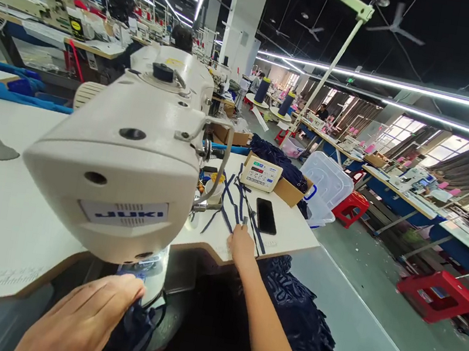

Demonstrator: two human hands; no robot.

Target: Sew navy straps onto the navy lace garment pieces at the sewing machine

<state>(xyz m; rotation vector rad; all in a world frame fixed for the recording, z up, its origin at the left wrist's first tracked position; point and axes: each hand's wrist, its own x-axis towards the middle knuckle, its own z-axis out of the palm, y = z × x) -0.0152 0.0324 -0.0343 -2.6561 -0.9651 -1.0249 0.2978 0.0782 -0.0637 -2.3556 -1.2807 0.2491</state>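
A white JUKI sewing machine (133, 141) stands close in front of me. My left hand (83, 312) is curled below its head, holding dark navy fabric (127, 333) against the lit sewing bed (156, 273); the fingertips are partly hidden. To the right, my right hand (243, 243) reaches onto the white table among loose navy straps (230, 201). Its fingers are pinched together beside a small grey piece (245, 220); whether they hold that or a strap is unclear. A black phone (266, 216) lies just right of this hand.
A control panel (261, 174) stands behind the straps, before a cardboard box (292, 192) of navy fabric. Piled navy pieces (297, 310) hang below the table's right edge, over a clear plastic bin (369, 339). Red stools (438, 294) stand on the floor at right.
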